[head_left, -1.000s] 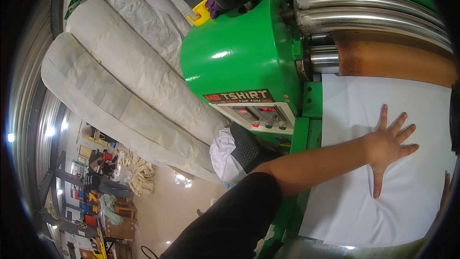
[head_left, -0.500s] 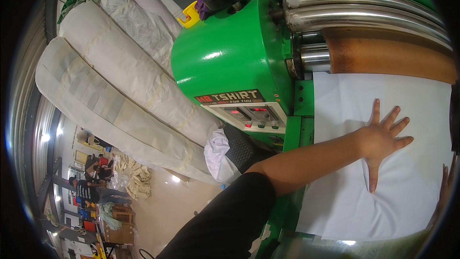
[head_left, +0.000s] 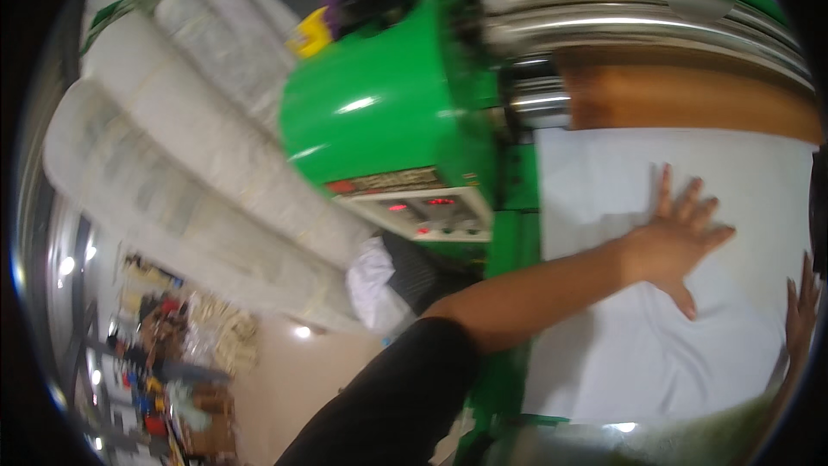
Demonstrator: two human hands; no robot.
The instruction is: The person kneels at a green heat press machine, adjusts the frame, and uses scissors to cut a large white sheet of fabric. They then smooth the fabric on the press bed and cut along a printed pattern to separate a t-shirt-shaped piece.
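Note:
My left hand [head_left: 668, 250] lies palm down on a white sheet [head_left: 595, 380] of smooth fabric or paper, fingers spread and thumb pointing back toward me. Around this palm the sheet shows soft creases. At the right rim, my right hand [head_left: 802, 306] rests along the sheet's side edge with fingers stretched out; part of it is cut off by the picture's dark border. The sheet's far edge meets a brown-covered roller [head_left: 690, 99] of a green press machine [head_left: 371, 103]. Neither hand grips anything.
Shiny metal rollers [head_left: 586, 0] lie behind the brown one. A control panel [head_left: 423, 216] with red displays faces left of the sheet. Long wrapped rolls [head_left: 198, 129] lean at the left, near a crumpled white cloth [head_left: 371, 280]. A blurred person [head_left: 172, 367] is far off, lower left.
The view has shifted and blurred, so the machine sits a little further left. More of my right hand shows at the right edge. My left hand stays spread on the sheet.

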